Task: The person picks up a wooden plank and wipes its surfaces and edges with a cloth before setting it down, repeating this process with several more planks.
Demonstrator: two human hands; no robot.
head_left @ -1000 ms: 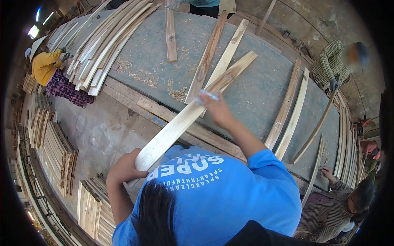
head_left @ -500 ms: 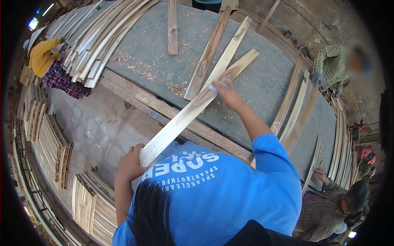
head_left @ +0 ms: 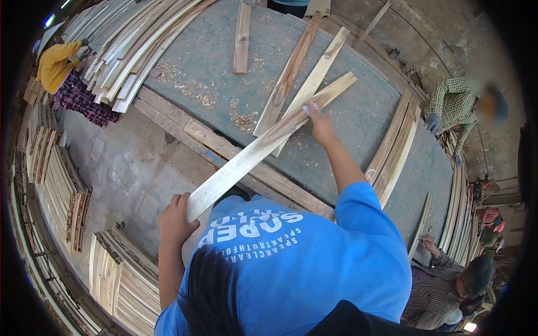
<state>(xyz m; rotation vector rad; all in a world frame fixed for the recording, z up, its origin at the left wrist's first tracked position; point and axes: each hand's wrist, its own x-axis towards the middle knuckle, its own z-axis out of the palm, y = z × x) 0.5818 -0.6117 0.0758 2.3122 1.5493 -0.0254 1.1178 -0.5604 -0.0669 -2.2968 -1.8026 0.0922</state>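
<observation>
Farther along the plank (head_left: 252,157) the right hand (head_left: 320,127) had been slid and laid on it, open or closed could not be told. The left hand (head_left: 176,215) was clamped on the near end, which overhung the tabletop's (head_left: 358,129) near edge. If that grip were loosened, the plank could be tipped off.

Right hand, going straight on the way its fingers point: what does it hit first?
Probably the pale wooden plank lying on the grey-green table, just beyond the fingertips of the right hand; the darker brown plank lies next. Depth is unclear.
</observation>
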